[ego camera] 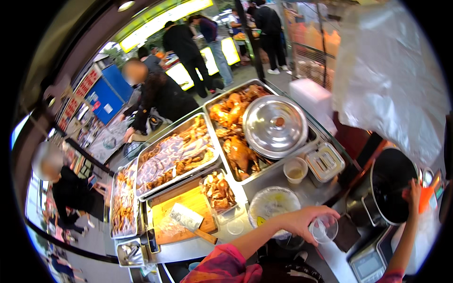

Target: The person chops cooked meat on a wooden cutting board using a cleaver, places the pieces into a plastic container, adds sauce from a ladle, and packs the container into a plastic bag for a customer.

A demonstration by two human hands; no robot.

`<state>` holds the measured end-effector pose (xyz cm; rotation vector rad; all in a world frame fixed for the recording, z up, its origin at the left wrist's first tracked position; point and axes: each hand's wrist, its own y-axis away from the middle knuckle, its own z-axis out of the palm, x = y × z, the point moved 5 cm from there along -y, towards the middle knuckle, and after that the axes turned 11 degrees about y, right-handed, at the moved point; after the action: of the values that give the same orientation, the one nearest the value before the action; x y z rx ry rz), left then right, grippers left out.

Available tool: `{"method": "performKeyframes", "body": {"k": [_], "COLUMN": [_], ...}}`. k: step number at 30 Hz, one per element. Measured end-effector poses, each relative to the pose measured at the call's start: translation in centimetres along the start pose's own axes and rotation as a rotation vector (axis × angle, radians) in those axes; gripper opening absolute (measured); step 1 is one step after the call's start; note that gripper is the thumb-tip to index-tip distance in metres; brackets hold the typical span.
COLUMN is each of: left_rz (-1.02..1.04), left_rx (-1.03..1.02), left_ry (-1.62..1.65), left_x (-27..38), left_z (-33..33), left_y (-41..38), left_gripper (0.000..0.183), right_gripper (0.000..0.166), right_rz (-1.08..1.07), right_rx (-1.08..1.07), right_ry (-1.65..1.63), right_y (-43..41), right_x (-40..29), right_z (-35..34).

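Observation:
My left hand (306, 220) grips a small clear plastic cup (330, 234) near the counter's front edge, its mouth facing me. To the right stands a deep metal stockpot (361, 203) with a dark inside. My right hand (412, 195) is at the pot's right rim with fingers curled; whether it holds a handle there is unclear. Left of the cup is a round bowl (274, 205) lined with a plastic bag, partly behind my left forearm. A paper cup (295, 170) with some liquid stands behind it, next to a lidded steel container (325, 161).
A cleaver (187, 216) lies on a wooden cutting board (166, 201). Trays hold cooked meat (177, 152) and roasted poultry (237, 152), the latter partly under a round metal lid (276, 126). A digital scale (368, 265) sits at lower right. Customers (162, 95) stand beyond the glass.

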<state>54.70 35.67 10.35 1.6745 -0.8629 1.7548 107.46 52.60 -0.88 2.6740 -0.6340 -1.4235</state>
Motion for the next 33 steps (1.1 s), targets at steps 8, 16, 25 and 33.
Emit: {"method": "performKeyframes", "body": {"k": [8, 16, 25, 33], "left_rz": [0.068, -0.091, -0.156, -0.124], "left_rx": [0.023, 0.082, 0.049, 0.034], "left_ry": [0.025, 0.225, 0.198, 0.182], "left_x": [-0.2, -0.9, -1.2, -0.4], "left_z": [-0.4, 0.3, 0.7, 1.4], "left_y": [1.3, -0.8, -1.0, -2.8], "left_gripper": [0.084, 0.086, 0.088, 0.091], "right_gripper": [0.046, 0.030, 0.033, 0.030], "right_rz": [-0.034, 0.276, 0.111, 0.262], "right_rx": [-0.011, -0.012, 0.096, 0.085], "right_ry": [-0.422, -0.485, -0.273, -0.309], "right_y": [2.2, 4.5, 9.7, 7.6], "right_x": [-2.9, -6.2, -10.0, -8.7], "right_z": [2.3, 3.8, 2.3, 3.9]}}
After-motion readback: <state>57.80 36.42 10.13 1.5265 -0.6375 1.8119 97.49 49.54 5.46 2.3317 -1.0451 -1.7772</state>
